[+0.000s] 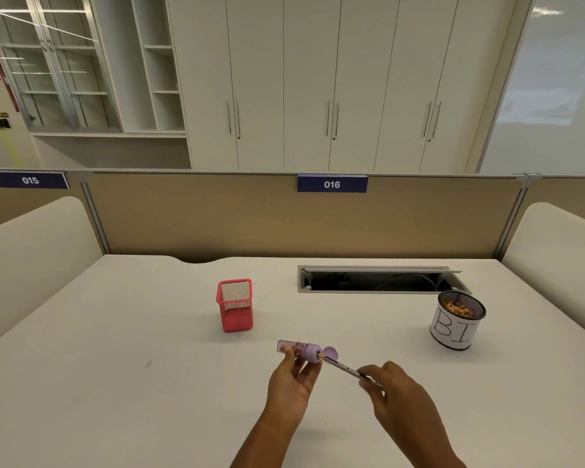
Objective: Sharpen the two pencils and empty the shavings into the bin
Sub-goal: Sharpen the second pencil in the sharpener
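Observation:
My left hand (293,383) holds a purple pencil sharpener (301,350) above the white desk (115,366), its round cap hanging open at the right end. My right hand (394,391) pinches a dark pencil (343,368) by its rear part, and the pencil's tip sits at the sharpener's opening. The bin (455,320), a black mesh cup wrapped in white paper with letters on it, stands at the right and has orange shavings inside. Only one pencil is in view.
A red mesh pencil holder (235,307) stands mid-desk, left of the hands. An open cable slot (375,280) is cut into the desk behind the bin. A tan partition runs along the desk's far edge, with cream side screens at left and right.

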Tool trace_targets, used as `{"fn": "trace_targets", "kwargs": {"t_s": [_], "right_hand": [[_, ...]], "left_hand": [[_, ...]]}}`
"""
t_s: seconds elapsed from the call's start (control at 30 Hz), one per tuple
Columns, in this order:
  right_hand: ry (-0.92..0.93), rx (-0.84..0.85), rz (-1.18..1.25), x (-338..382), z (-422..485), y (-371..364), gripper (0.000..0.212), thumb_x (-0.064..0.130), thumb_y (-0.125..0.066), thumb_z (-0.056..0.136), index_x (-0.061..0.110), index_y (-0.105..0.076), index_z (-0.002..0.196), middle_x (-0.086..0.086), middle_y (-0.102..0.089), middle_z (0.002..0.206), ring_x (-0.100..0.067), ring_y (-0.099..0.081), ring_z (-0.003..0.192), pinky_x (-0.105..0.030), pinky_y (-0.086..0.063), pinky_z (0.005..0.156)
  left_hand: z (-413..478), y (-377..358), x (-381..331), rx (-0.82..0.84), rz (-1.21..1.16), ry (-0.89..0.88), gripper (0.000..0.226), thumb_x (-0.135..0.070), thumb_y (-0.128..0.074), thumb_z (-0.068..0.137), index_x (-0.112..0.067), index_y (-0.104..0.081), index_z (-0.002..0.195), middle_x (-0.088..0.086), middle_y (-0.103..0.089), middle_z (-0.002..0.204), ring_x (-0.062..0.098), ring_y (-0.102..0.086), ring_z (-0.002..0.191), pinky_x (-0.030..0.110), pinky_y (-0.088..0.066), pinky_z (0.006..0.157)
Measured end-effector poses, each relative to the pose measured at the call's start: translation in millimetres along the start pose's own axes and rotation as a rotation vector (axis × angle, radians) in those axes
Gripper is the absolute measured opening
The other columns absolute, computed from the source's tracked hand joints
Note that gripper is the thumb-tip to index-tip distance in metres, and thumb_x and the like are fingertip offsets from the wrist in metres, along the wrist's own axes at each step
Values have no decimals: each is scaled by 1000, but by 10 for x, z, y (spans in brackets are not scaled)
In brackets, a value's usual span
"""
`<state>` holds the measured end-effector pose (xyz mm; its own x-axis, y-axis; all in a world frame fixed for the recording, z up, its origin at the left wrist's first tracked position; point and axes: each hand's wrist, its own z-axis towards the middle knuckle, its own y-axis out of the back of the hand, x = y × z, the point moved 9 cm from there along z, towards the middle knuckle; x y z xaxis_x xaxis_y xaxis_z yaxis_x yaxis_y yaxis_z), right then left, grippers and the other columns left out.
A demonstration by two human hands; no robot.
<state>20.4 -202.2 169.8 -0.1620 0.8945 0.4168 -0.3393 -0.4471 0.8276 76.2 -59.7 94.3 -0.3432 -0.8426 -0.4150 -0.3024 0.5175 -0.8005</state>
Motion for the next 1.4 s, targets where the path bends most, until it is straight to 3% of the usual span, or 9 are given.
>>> {"fn": "trace_targets", "kwargs": {"t_s": [0.33, 0.4, 0.47, 0.53, 0.87, 1.03, 1.2, 1.33, 1.4], "right_hand": [[186, -166, -313, 200, 58, 179, 24, 11, -88, 51, 19, -71, 66, 2, -54, 50, -16, -47, 33, -17, -19, 39], [251, -237, -330, 250, 39, 216, 18, 17, -64, 81, 18, -71, 65, 2, -53, 49, -17, -47, 33, -18, -20, 34], [255, -223, -327, 190, 3, 125, 55, 28, -24, 99, 20, -67, 66, 3, -50, 46, -16, -46, 31, -15, -20, 30], [211, -143, -309, 168, -3, 89, 45, 29, -28, 97, 24, -61, 67, 3, -44, 43, -15, -44, 29, -16, -13, 33], [-938, 590, 1093, -250, -413, -576, 32, 22, -48, 93, 9, -57, 66, 6, -26, 40, -4, -17, 28, -8, -12, 30], [-497, 349, 493, -345, -130, -346, 15, 22, -54, 91, 17, -62, 80, 7, -48, 37, -3, -39, 35, -16, -30, 44], [20, 69, -190, -104, 5, -179, 9, 10, -62, 75, 19, -63, 74, 4, -49, 51, -13, -46, 40, -17, -21, 42], [236, -121, -276, 156, -86, -45, 31, 17, -26, 96, 22, -52, 79, 3, -53, 49, -16, -47, 31, -17, -20, 29], [194, -55, -275, 141, -114, -102, 14, 14, -46, 82, 26, -50, 75, 4, -52, 45, -17, -45, 28, -19, -13, 32]], "left_hand": [[-26, -31, 33, 5, 131, -44, 25, -14, -44, 95, 6, -57, 87, 20, -62, 93, 24, -71, 55, 30, -59, 51], [-38, -40, 23, 6, 161, -58, 25, -15, -45, 95, 6, -57, 87, 20, -63, 92, 23, -71, 56, 29, -59, 52], [-44, -43, 14, 4, 204, -79, 26, -16, -45, 95, 4, -58, 86, 19, -64, 90, 21, -71, 57, 28, -59, 56], [-51, -36, 9, 6, 245, -93, 26, -17, -45, 95, 4, -59, 89, 18, -64, 89, 21, -71, 61, 26, -59, 60], [-73, -120, -35, 78, 434, -19, 19, -14, -47, 94, -2, -61, 99, 15, -66, 89, 28, -65, 78, 26, -59, 57], [16, -8, -43, 56, 471, 26, 24, -12, -47, 94, -7, -51, 118, 23, -63, 106, 28, -70, 73, 30, -60, 59], [-7, 2, -54, -45, 381, -1, 19, -26, -47, 94, -9, -53, 87, 21, -61, 83, 32, -61, 74, 38, -56, 65], [9, -5, -160, -126, 309, -165, 29, -21, -36, 99, -7, -42, 74, 15, -53, 71, 27, -57, 65, 36, -49, 68], [-3, -21, -160, -127, 295, -183, 30, -18, -35, 100, -7, -41, 73, 12, -48, 67, 24, -58, 57, 33, -49, 64]]}}
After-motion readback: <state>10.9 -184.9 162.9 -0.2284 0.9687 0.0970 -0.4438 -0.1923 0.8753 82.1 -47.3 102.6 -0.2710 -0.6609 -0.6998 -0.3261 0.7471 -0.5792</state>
